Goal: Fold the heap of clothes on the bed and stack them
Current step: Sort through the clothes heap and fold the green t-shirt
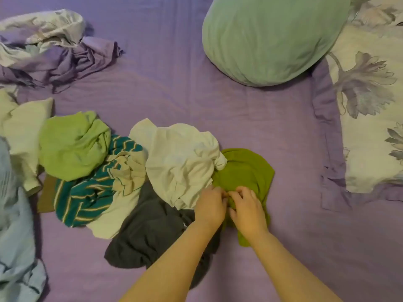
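Note:
A heap of crumpled clothes lies across the purple bed [174,88]. At its right end is an olive green garment [248,168]. My left hand [210,205] and my right hand [247,209] sit side by side on its near part, fingers curled and pinching the green cloth. A white garment [183,158] lies bunched just left of it, partly over a dark grey garment [148,232]. Further left are a teal striped garment [87,199] and a light green garment [72,147].
A pale cream garment [21,131] and a light blue cloth [15,236] lie at the left edge. A crumpled purple and floral sheet [50,46] is at the back left. A mint green pillow [272,38] and a floral pillow [370,105] occupy the right.

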The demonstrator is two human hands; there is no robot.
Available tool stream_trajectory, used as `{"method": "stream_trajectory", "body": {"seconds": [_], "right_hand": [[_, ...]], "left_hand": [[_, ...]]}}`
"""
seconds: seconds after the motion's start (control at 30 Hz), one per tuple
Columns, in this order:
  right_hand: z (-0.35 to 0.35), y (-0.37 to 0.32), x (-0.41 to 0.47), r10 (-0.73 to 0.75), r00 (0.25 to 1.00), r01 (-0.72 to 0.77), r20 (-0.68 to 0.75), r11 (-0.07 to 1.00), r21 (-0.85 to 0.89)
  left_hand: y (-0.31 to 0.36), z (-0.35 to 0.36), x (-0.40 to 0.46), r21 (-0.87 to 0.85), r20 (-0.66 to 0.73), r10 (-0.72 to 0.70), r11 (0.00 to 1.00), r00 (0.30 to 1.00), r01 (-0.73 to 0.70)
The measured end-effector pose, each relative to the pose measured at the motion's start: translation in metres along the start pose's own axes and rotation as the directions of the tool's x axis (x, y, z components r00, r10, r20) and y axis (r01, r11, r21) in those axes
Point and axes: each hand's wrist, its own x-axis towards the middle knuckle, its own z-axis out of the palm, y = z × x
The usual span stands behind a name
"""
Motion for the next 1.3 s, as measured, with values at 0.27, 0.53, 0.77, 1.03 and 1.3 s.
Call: {"method": "stream_trajectory", "body": {"seconds": [0.27,0.53,0.77,1.03,1.3], "right_hand": [[-0.069,-0.011,0.013,0.156,0.986,-0.167,0.063,0.862,0.479],[-0.191,-0.047,-0.027,0.0,1.0,-0.01,0.015,0.731,0.682],[-0.289,-0.112,-0.084,-0.009,0.97,0.183,-0.243,0.685,0.706],[-0.395,-0.171,-0.153,0.064,0.93,0.242,-0.362,0.635,0.734],[-0.434,-0.204,-0.222,-0.043,0.94,0.275,-0.338,0.681,0.678]], "left_hand": [[0.033,-0.058,-0.007,-0.29,-0.114,0.155,0.94,0.981,-0.182],[0.081,-0.144,-0.07,-0.411,-0.163,0.259,0.859,0.952,-0.304],[0.126,-0.214,-0.161,-0.542,-0.248,0.313,0.739,0.917,-0.399],[0.152,-0.265,-0.269,-0.578,-0.333,0.427,0.612,0.84,-0.54],[0.174,-0.302,-0.34,-0.423,-0.346,0.531,0.648,0.774,-0.634]]}}
